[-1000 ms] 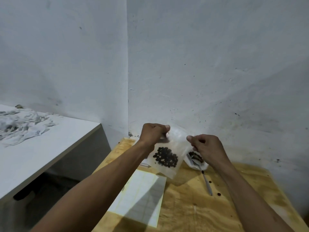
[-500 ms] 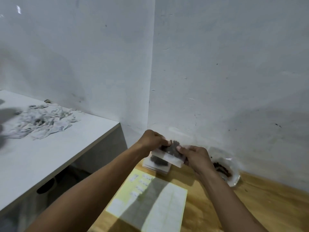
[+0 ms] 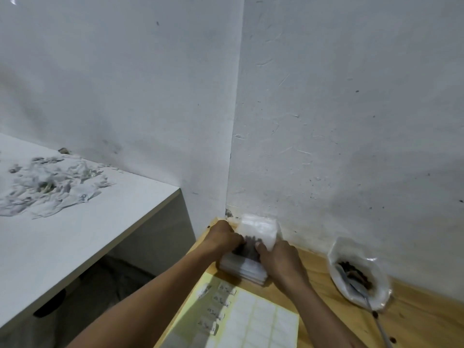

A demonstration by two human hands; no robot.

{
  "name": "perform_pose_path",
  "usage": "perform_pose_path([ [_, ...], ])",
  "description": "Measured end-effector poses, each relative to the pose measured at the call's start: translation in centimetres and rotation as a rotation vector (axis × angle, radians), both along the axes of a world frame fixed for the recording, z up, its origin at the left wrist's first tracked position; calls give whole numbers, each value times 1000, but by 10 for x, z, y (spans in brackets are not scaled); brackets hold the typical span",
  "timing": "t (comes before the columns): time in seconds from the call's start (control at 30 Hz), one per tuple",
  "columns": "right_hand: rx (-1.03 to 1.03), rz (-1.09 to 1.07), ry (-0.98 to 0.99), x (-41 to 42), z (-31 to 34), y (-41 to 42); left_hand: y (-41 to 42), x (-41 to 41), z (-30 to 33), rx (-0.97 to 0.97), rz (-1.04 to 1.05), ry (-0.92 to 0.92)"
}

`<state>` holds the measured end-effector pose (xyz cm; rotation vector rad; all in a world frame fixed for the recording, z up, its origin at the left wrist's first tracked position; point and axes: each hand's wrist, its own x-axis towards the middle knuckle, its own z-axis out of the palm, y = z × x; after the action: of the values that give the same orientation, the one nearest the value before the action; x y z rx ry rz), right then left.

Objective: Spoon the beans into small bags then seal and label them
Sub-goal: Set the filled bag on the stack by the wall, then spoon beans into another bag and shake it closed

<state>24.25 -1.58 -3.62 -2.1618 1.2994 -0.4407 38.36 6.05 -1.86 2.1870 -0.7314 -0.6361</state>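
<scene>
Lower centre of frame: left hand (image 3: 222, 238) and right hand (image 3: 281, 259) both pinch a small bag of beans (image 3: 253, 241), held on a stack of bags (image 3: 242, 268) at the wall corner. Lower right: open bean bag (image 3: 359, 272) holding a spoon (image 3: 361, 290). Bottom centre: label sheet (image 3: 251, 320)

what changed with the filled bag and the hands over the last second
The small bag of beans, held up in the air between both hands a second ago, has come down onto the stack of bags in the table's back corner. The left hand and right hand still grip it, now pressing low on the stack. The label sheet, open bean bag and spoon stay put.
</scene>
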Motion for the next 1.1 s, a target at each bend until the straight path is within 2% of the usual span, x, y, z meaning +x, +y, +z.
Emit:
perform_pose_path([
  [0.17, 94, 33, -56, -2, 2, 0, 1, 0, -1, 12, -6, -23],
  [0.27, 162, 74, -134, -16, 17, 1, 5, -9, 4, 28, -7, -122],
  [0.37, 78, 144, -89, -40, 44, -2, 6, -29, 19, -18, 12, -291],
  [0.47, -87, 139, -28, -70, 77, -7, 2, -59, 37, -179, 3, -372],
  [0.63, -170, 69, -114, -160, 127, -13, -9, -143, 61, -454, -173, -293],
  [0.73, -171, -22, -72, -231, 135, -17, -15, -203, 57, -519, -317, -205],
  [0.87, -68, -180, 122, -325, 109, -28, -25, -284, 32, -400, -624, -127],
  [1.0, 44, -342, 405, -397, 73, -17, -33, -354, 3, -180, -841, -221],
  [1.1, 115, -401, 470, -419, 47, 0, -39, -389, -11, -36, -941, -291],
])
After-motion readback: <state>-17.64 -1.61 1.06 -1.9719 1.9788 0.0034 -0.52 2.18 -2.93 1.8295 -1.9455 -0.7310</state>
